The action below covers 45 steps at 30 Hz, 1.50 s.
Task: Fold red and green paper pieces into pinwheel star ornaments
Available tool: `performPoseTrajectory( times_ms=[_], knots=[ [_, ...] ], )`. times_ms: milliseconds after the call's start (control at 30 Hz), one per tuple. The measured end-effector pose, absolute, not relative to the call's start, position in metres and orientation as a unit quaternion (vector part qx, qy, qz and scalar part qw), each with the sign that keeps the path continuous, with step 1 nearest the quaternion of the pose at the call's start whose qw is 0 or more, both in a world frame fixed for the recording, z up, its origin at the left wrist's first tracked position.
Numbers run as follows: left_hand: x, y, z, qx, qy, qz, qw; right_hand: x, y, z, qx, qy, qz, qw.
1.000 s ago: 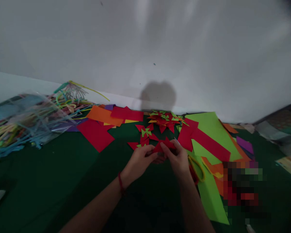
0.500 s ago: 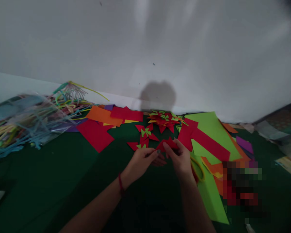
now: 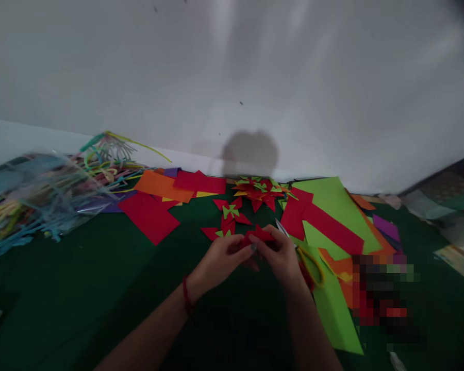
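Between my two hands is a small piece of red paper (image 3: 262, 234), pinched at its edges and partly covered by fingers. My left hand (image 3: 221, 257) grips its left side, thumb on top. At the right side, my right hand (image 3: 280, 256) closes on it with thumb and fingers. Just beyond my left hand lie red pinwheel-shaped paper pieces with green centres, one (image 3: 231, 211) in full view and another (image 3: 215, 233) partly hidden. Scissors with yellow-edged handles (image 3: 312, 265) rest beside my right hand, their blades partly showing.
Behind the hands sits a pile of red and green paper shapes (image 3: 258, 193). Red sheets (image 3: 150, 216) and an orange sheet (image 3: 162, 186) lie left; green sheets (image 3: 328, 198) lie right. Pipe cleaners in clear plastic (image 3: 62, 190) fill the far left. A wall (image 3: 178, 93) rises behind.
My hands have drawn closer together, and the red paper looks more bunched between the fingers. More of the scissors' blades shows now. The view has shifted slightly.
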<state>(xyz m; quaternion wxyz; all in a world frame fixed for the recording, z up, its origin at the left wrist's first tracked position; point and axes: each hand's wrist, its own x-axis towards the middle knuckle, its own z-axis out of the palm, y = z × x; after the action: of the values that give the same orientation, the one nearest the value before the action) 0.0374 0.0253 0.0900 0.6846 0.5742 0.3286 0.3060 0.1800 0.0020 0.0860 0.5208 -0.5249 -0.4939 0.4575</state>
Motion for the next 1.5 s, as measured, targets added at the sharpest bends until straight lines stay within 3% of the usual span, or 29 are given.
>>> performPoseTrajectory(
  times_ms=[567,800,1167,1500],
  knots=[
    [0.031,0.027,0.096,0.615,0.294,0.238,0.692,0.180,-0.001,0.087,-0.496,-0.465,0.533,0.503],
    [0.029,0.029,0.096,0.604,0.297,0.235,0.701,0.177,-0.001,0.089,-0.497,-0.495,0.529,0.477],
    [0.032,0.029,0.088,0.565,0.326,0.235,0.720,0.180,0.004,0.081,-0.521,-0.418,0.506,0.545],
    [0.027,0.035,0.087,0.574,0.336,0.237,0.708,0.182,0.007,0.081,-0.545,-0.467,0.459,0.523]
  ],
)
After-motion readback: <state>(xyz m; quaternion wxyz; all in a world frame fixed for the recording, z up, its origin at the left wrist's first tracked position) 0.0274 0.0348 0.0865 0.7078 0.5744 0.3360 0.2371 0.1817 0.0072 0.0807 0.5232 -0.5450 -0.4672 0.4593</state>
